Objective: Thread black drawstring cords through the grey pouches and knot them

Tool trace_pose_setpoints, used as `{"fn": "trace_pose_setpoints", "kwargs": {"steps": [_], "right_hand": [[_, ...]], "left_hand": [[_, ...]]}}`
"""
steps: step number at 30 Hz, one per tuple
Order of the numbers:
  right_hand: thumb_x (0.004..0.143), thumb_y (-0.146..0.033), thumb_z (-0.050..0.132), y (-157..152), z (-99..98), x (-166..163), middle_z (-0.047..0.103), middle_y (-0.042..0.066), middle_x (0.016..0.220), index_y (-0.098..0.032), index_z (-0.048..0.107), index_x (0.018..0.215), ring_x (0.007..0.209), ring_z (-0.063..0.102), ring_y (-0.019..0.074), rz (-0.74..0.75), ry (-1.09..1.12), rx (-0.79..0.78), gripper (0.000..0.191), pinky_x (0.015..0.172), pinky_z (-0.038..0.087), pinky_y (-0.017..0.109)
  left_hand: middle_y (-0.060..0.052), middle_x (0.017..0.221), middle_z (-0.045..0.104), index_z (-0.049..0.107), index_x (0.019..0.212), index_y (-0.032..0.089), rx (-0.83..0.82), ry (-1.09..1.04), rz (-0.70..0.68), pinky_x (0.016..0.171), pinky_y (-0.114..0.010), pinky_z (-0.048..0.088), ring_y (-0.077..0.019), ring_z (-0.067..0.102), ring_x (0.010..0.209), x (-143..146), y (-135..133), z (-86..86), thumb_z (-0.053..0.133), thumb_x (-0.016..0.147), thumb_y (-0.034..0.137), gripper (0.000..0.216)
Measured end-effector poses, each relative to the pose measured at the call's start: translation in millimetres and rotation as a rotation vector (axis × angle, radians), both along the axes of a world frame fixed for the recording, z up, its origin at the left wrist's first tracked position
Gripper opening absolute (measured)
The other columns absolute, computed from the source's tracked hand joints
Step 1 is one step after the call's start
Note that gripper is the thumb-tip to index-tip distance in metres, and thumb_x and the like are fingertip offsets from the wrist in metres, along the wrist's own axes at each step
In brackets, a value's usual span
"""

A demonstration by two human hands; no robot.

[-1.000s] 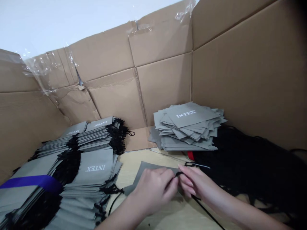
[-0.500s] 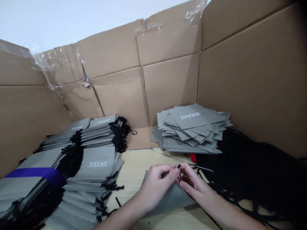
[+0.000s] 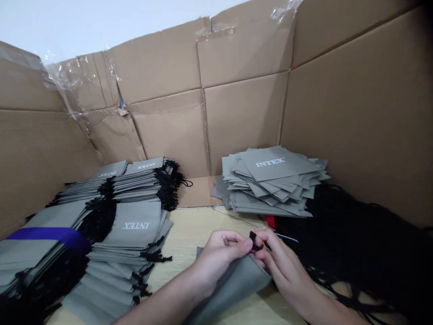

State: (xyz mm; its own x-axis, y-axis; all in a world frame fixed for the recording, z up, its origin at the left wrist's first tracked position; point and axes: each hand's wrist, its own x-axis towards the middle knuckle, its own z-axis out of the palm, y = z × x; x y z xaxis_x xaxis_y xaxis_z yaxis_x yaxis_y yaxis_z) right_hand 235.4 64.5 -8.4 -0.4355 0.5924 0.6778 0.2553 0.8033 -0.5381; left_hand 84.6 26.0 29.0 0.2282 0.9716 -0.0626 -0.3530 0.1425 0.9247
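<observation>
Grey pouch (image 3: 237, 280) was pinched by the left hand (image 3: 219, 253). Black cord (image 3: 254, 238), at its one o'clock, was gripped by the right hand (image 3: 277, 262).

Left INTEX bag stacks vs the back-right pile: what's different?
Cords: the left stacks show black drawstrings bunched at their edges; the back-right pile shows none.
Order: the left stacks lie in tidy rows; the back-right pile is fanned askew.
Print: the left stacks' logo reads upside down from this view, the back-right pile's upright.
Both are flat grey fabric bags with white INTEX lettering.
</observation>
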Motion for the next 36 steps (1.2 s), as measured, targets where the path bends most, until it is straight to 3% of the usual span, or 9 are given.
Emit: {"fn": "trace_pose_setpoints", "kwargs": {"steps": [5, 11, 16, 19, 24, 30, 33, 36], "right_hand": [[0.089, -0.020, 0.042, 8, 8.7, 6, 0.055, 0.000, 0.069, -0.023, 0.044, 0.078, 0.061, 0.050, 0.0146, -0.049, -0.023, 0.366, 0.011, 0.057, 0.040, 0.027], [0.086, -0.012, 0.049, 15, 19.3, 20, 0.064, 0.002, 0.078, -0.021, 0.055, 0.090, 0.068, 0.052, 0.0154, -0.008, -0.278, 0.706, 0.012, 0.071, 0.043, 0.034], [0.083, -0.010, 0.053, 13, 26.1, 26, 0.067, 0.001, 0.078, -0.024, 0.061, 0.086, 0.070, 0.055, 0.0161, 0.019, -0.436, 0.954, 0.017, 0.078, 0.043, 0.039], [0.082, -0.011, 0.056, 10, 27.1, 29, 0.069, -0.001, 0.080, -0.031, 0.063, 0.090, 0.069, 0.057, 0.0150, 0.039, -0.481, 0.921, 0.023, 0.081, 0.044, 0.041], [0.083, -0.017, 0.055, 4, 31.3, 32, 0.070, -0.003, 0.086, -0.038, 0.062, 0.099, 0.073, 0.061, 0.0152, 0.224, -0.556, 0.569, 0.027, 0.086, 0.046, 0.042], [0.086, -0.018, 0.049, 4, 31.2, 26, 0.070, 0.000, 0.087, -0.034, 0.064, 0.096, 0.066, 0.058, 0.0146, 0.333, -0.694, 0.540, 0.024, 0.081, 0.048, 0.041], [0.086, -0.018, 0.050, 7, 21.5, 23, 0.069, 0.000, 0.083, -0.032, 0.065, 0.090, 0.064, 0.056, 0.0144, 0.293, -0.616, 0.580, 0.021, 0.076, 0.046, 0.039], [0.082, -0.016, 0.057, 8, 11.4, 18, 0.064, 0.000, 0.076, -0.027, 0.064, 0.081, 0.065, 0.053, 0.0142, 0.093, -0.299, 0.545, 0.013, 0.074, 0.043, 0.037]], "left_hand": [[-0.003, 0.068, 0.066, 0.067, 0.068, 0.010, -0.078, -0.029, 0.045, 0.068, -0.023, 0.040, -0.0119, 0.056, 0.066, 0, -1, -0.9, 0.081, 0.055, 0.027, 0.025], [0.000, 0.067, 0.065, 0.067, 0.067, 0.011, -0.228, -0.103, 0.015, 0.073, -0.023, 0.044, -0.0120, 0.058, 0.067, -2, 2, -6.8, 0.082, 0.048, 0.012, 0.025], [0.001, 0.068, 0.064, 0.065, 0.073, 0.014, -0.322, -0.085, 0.012, 0.074, -0.026, 0.044, -0.0136, 0.060, 0.067, -3, 4, -1.8, 0.078, 0.047, 0.004, 0.031], [0.001, 0.067, 0.065, 0.064, 0.072, 0.013, -0.295, -0.064, 0.000, 0.071, -0.025, 0.043, -0.0126, 0.060, 0.064, -3, 3, 0.8, 0.075, 0.044, -0.001, 0.032], [0.003, 0.053, 0.060, 0.061, 0.066, 0.012, -0.236, 0.011, -0.057, 0.058, -0.020, 0.038, -0.0080, 0.052, 0.052, -2, 3, -1.6, 0.069, 0.042, -0.001, 0.028], [0.002, 0.059, 0.062, 0.060, 0.061, 0.012, -0.038, 0.264, -0.032, 0.058, -0.021, 0.041, -0.0094, 0.055, 0.056, -3, 14, -16.4, 0.071, 0.041, 0.001, 0.025], [0.001, 0.061, 0.064, 0.062, 0.066, 0.012, -0.011, 0.344, -0.036, 0.061, -0.023, 0.042, -0.0116, 0.057, 0.060, -9, 18, -17.8, 0.073, 0.042, 0.004, 0.028], [0.000, 0.061, 0.064, 0.065, 0.071, 0.011, -0.031, 0.349, -0.085, 0.060, -0.022, 0.041, -0.0105, 0.056, 0.058, -18, 17, -11.1, 0.077, 0.048, 0.014, 0.026]]}}
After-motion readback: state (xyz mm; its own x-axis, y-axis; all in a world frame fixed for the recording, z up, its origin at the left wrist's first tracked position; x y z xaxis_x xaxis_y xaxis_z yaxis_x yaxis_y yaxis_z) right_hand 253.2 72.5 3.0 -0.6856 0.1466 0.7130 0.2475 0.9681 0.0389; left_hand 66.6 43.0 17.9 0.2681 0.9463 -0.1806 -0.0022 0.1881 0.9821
